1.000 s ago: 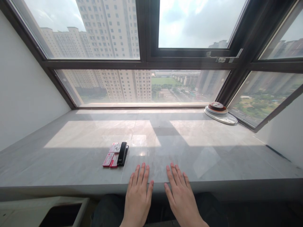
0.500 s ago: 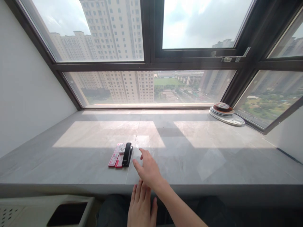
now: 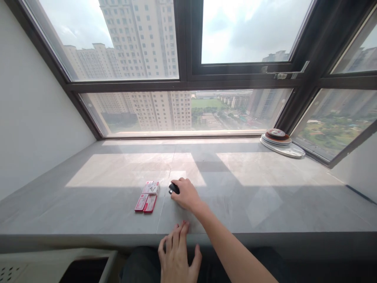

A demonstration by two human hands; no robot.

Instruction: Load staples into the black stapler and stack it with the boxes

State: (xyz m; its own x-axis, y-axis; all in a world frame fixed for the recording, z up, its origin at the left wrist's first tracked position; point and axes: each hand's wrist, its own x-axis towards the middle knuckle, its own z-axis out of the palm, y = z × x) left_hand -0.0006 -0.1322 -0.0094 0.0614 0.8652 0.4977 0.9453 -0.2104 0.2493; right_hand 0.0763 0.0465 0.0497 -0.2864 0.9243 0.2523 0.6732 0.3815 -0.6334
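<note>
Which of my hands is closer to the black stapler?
Your right: the right hand has its fingers around the black stapler. The left hand is apart from it, nearer your body, by the ledge's front edge.

A black stapler point(image 3: 174, 188) with a silvery metal tip is mostly hidden in the right hand point(image 3: 186, 195). Its exposed end faces left.

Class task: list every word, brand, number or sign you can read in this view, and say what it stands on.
No text can be read for certain.
Rear box: printed marks, too small to read.
Front left box: print on its face, too small and blurred.
Front right box: likewise unreadable.
Black stapler in the right hand: no lettering visible on the part that shows.
</note>
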